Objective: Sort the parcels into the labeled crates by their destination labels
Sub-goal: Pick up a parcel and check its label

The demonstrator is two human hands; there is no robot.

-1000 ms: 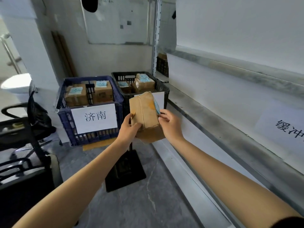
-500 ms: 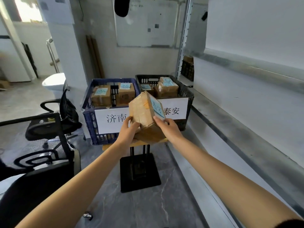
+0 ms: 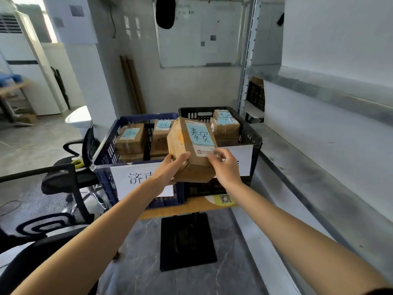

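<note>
I hold a brown cardboard parcel (image 3: 192,145) with both hands in front of the two crates; its blue label reads 泰安 and faces me. My left hand (image 3: 170,169) grips its lower left corner, and my right hand (image 3: 225,165) grips its lower right edge. A blue crate (image 3: 106,150) on the left carries a white sign starting 济 and holds several brown parcels with blue labels. The black crate (image 3: 253,135) on the right also holds several labelled parcels; its white sign is mostly hidden by the parcel and my right hand.
Both crates stand on a small wooden table (image 3: 191,206) with a black pedestal base (image 3: 187,241). Black office chairs (image 3: 53,188) crowd the left side. A long grey metal shelf (image 3: 319,167) runs along the right wall. A whiteboard (image 3: 200,33) hangs behind.
The parcel has turned so its blue label now faces me, and it sits higher and closer to the crates. The view has swung left and drawn nearer.
</note>
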